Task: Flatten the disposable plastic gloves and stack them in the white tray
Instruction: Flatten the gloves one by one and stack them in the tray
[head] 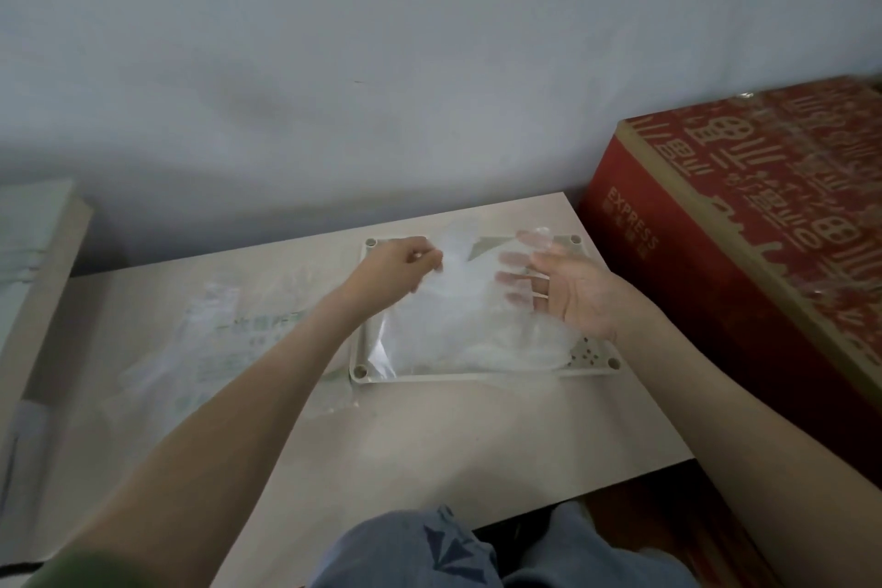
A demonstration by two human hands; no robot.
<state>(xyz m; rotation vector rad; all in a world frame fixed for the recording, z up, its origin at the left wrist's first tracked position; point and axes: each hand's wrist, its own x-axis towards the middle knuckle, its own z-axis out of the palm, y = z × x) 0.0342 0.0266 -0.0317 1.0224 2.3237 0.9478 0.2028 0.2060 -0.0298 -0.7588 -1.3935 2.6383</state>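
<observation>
A white tray (362, 351) with holes at its corners lies on the pale table, mostly covered by a stack of clear plastic gloves (453, 344). Above it a thin clear glove (470, 272) is stretched between my hands. My left hand (398, 265) pinches its left edge with curled fingers over the tray's far left corner. My right hand (568, 286) is palm up with straight spread fingers under the glove's right side, the fingertips showing through the film.
A clear printed plastic bag (215, 344) lies on the table left of the tray. A big red cardboard box (744, 224) stands close on the right. A pale board (38, 253) leans at the left. My knees (429, 549) are under the table's front edge.
</observation>
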